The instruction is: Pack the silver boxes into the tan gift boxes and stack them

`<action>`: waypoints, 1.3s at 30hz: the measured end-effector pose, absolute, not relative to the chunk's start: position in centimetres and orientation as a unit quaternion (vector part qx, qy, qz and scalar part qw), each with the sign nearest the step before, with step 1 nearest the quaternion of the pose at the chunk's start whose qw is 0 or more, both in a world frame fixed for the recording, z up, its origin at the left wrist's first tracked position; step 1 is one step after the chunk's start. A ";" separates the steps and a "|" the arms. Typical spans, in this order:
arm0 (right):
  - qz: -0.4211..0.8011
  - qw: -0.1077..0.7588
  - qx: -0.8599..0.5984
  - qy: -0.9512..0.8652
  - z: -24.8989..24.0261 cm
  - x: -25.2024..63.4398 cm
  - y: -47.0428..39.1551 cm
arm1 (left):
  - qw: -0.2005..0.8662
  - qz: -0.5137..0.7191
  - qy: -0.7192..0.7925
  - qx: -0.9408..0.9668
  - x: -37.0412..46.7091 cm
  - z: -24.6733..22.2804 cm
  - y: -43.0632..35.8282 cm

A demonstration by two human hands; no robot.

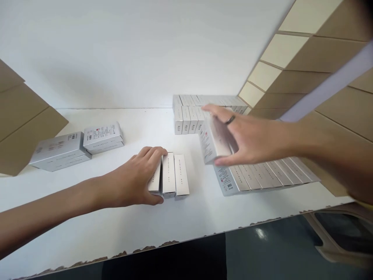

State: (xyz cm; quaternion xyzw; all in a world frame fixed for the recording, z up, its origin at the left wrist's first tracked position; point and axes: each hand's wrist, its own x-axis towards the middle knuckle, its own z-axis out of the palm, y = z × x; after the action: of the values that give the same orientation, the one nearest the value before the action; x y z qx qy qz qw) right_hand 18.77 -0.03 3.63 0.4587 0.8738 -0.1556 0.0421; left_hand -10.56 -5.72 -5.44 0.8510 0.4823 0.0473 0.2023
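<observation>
My left hand [142, 175] is wrapped over the leftmost of three small white boxes [155, 181] standing side by side near the middle of the table. Its thumb is at the near end of that box and its fingers reach the far end. The other two boxes [175, 175] stand just to its right. Slightly blurred, my right hand [239, 136] grips a white box [215, 142] between thumb and fingers. That box is above the left end of a row of similar boxes [262, 175] on the right; the hand hides part of this row.
Behind, against the white wall [145, 50], more white boxes [189, 116] stand in rows. Two box stacks [61, 149] lie at the left. Cardboard cartons [26, 116] border the left side, and stacked cartons [305, 58] the right. The white table's front edge [145, 249] is ragged.
</observation>
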 end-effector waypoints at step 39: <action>-0.235 0.072 0.370 0.896 -3.8 15.9 -1.2 | 0.139 -0.079 0.505 0.848 -4.5 -2.9 -5.8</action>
State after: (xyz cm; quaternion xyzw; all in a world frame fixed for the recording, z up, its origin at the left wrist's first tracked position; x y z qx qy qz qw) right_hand 15.92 -1.20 -3.79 0.3704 0.8958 -0.2347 0.0718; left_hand -4.50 -5.75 -2.88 0.8480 0.5053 -0.0788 0.1389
